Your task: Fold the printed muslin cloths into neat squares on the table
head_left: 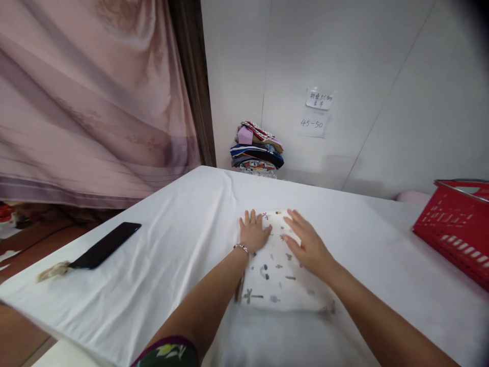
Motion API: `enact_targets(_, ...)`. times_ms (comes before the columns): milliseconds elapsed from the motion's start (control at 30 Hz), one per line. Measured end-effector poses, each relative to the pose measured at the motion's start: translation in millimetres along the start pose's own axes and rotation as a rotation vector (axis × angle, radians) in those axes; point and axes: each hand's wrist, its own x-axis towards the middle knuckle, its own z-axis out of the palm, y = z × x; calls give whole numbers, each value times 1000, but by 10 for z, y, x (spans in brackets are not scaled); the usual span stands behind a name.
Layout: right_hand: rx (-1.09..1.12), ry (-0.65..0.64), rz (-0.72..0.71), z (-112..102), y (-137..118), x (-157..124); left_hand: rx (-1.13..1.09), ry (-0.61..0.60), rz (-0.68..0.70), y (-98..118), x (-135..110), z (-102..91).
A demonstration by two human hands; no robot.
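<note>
A folded white cloth [277,275] with small printed figures, among them palm trees and a rainbow, lies flat near the front of the table. My left hand [253,232] rests on its far left edge, palm down with the fingers spread. Over the far right part of the cloth is my right hand [307,244], its fingers apart and nothing gripped; whether it touches the cloth I cannot tell. The cloth's near right corner looks blurred.
White sheeting covers the table [183,229]. To the left lies a black phone [109,245] with a tassel-like strap. A red plastic basket [454,224] stands at the right edge. Against the back wall is a stack of folded fabrics [256,150]; a pink curtain [95,92] hangs at left.
</note>
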Motion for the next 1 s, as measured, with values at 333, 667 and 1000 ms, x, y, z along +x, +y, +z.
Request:
enact_targets(333,-163,-318,363,662,1048,160,-67,-70,-58,14,4,5)
enact_targets(667,406,-57,746,474,1260,232,-223,142,-246,-92,8,2)
enact_targets(1000,796,-274,963,273,1169,718,-318,137,-360,-113,33,-30)
